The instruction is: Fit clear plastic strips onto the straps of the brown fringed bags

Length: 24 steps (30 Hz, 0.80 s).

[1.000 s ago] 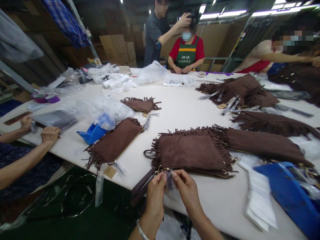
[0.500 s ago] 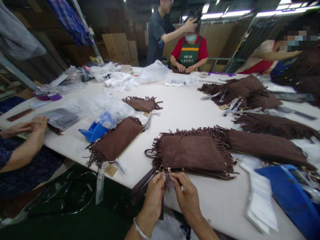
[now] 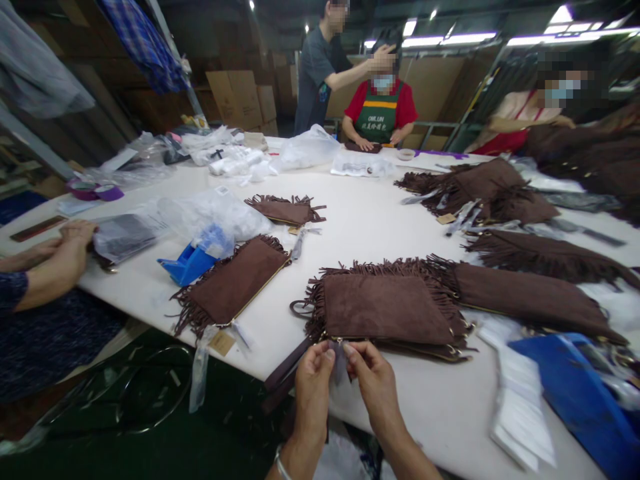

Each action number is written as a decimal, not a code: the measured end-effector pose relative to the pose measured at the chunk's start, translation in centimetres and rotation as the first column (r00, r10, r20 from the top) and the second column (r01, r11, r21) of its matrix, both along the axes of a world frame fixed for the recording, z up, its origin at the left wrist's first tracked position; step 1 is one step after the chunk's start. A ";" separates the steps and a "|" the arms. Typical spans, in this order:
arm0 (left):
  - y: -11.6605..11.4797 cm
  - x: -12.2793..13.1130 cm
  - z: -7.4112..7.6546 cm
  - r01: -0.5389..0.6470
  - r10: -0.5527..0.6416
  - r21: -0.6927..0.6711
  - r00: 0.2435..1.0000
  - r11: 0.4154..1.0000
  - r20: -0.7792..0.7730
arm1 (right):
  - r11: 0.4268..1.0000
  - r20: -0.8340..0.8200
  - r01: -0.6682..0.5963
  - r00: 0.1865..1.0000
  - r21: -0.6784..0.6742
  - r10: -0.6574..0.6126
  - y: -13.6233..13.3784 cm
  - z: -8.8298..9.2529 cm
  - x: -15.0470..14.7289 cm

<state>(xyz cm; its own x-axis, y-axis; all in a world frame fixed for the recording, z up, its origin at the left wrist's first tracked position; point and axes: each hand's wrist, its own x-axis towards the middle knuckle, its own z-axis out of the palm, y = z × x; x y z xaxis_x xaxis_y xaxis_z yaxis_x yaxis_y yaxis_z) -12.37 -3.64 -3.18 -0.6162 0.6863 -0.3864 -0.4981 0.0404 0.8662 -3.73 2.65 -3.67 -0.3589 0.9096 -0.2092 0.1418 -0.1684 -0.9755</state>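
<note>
A dark brown suede-like bag with fringed edges lies flat at the table's near side, its brass-coloured hardware toward me. At its front edge, my left hand and my right hand pinch a small, thin plastic sleeve between thumbs and fingers. The sleeve hangs by the bag's zip end; the exact attachment is too small to make out. Left of my hands, a dark strap runs over the table edge. Another fringed bag with a tan tag rests farther left.
More fringed bags lie along the right. A blue bin and white paper slips stand near right. The blue tape dispenser is at left. A co-worker's hands hold a plastic-wrapped item nearby; other people are across the table.
My hands stay at the sleeve, with the fingers slightly shifted and the wrists a little lower. The co-worker at right has lowered an arm; the seated person's hands have moved apart.
</note>
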 end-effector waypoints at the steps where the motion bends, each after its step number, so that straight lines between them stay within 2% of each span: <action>1: 0.1 0.1 0.0 0.005 -0.005 0.001 1.000 1.000 -0.017 | 1.000 -0.014 -0.006 1.000 -0.001 0.006 0.0 0.0 -0.1; 5: 0.6 0.3 0.4 0.028 -0.027 0.015 0.995 0.999 -0.094 | 0.999 -0.080 -0.041 0.996 -0.031 0.039 0.0 0.1 -0.1; 12: 0.9 -0.2 0.6 0.103 -0.120 -0.077 0.953 0.992 -0.277 | 0.998 -0.070 -0.065 0.996 -0.026 0.063 0.3 0.1 0.4; 17: 1.2 -0.2 0.9 0.025 -0.112 -0.214 0.907 0.976 -0.407 | 0.998 -0.026 -0.045 0.999 0.036 0.046 0.0 0.4 0.1; 24: 1.7 0.4 0.6 -0.011 -0.071 -0.223 0.931 0.975 -0.359 | 0.999 0.000 0.005 1.000 -0.041 -0.005 0.1 0.3 0.3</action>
